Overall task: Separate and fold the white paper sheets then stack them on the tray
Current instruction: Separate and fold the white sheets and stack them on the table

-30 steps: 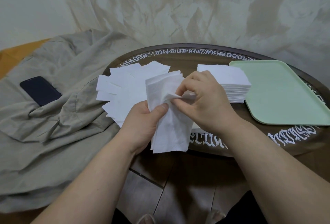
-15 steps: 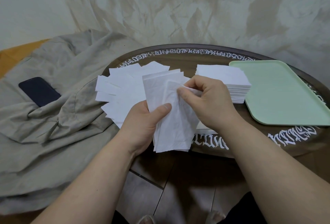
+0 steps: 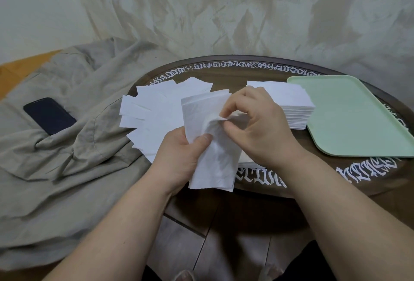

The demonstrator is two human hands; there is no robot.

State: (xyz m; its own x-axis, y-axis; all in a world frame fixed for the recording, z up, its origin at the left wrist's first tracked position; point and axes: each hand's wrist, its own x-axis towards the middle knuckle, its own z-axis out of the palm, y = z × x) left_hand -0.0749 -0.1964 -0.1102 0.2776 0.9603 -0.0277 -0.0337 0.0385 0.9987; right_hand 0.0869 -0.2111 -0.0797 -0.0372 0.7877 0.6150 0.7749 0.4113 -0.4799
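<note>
White paper sheets (image 3: 210, 137) are held up over the near edge of the round brown table (image 3: 257, 182): the left hand (image 3: 179, 159) grips them with its thumb pressed on the front, and the right hand (image 3: 257, 128) pinches a crumpled edge of the top sheet between thumb and fingertips. Behind the hands, loose sheets (image 3: 154, 110) lie fanned out on the table, with a neat stack (image 3: 295, 106) just beside the pale green tray (image 3: 349, 115). A dark phone (image 3: 49, 115) rests on the beige cloth (image 3: 67, 168) to the left.

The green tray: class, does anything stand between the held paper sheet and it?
Yes. The neat stack of white sheets sits on the table between the held sheet and the green tray, whose surface is bare.
</note>
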